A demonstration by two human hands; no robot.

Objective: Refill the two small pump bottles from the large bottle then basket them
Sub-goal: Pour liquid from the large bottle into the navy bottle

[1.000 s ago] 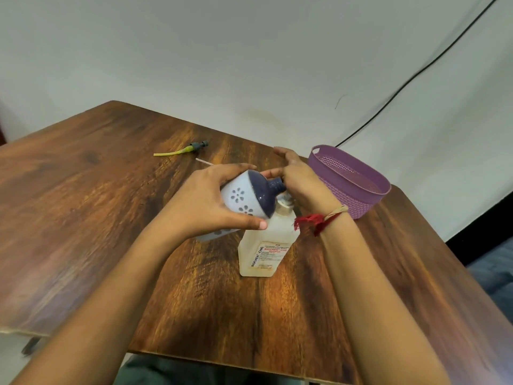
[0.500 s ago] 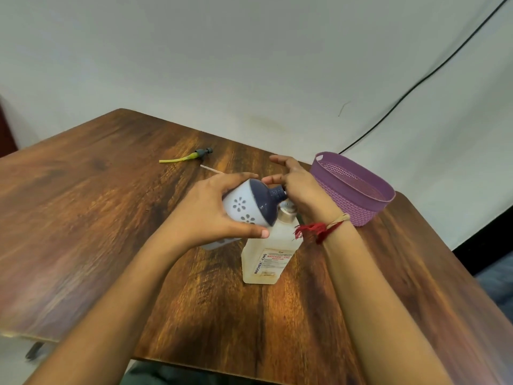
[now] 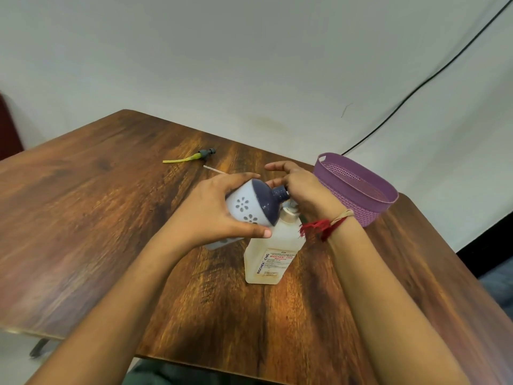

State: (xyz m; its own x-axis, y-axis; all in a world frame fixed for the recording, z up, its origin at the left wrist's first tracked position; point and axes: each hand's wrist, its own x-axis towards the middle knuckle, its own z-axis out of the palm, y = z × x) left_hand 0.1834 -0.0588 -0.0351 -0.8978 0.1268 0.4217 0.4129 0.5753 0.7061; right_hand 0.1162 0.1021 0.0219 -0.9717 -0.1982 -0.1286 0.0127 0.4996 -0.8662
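Left hand (image 3: pixel 212 213) clasping the tilted small pump bottle (image 3: pixel 247 204).
Held over the upright large bottle (image 3: pixel 272 254) on the table (image 3: pixel 83 218); right hand (image 3: pixel 305 190) at its neck, grasp unclear; basket (image 3: pixel 361 209) beside.

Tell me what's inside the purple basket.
The purple basket shows only its perforated far wall and a strip of floor, with nothing lying there. Its near wall hides the part of the bottom nearest the camera.
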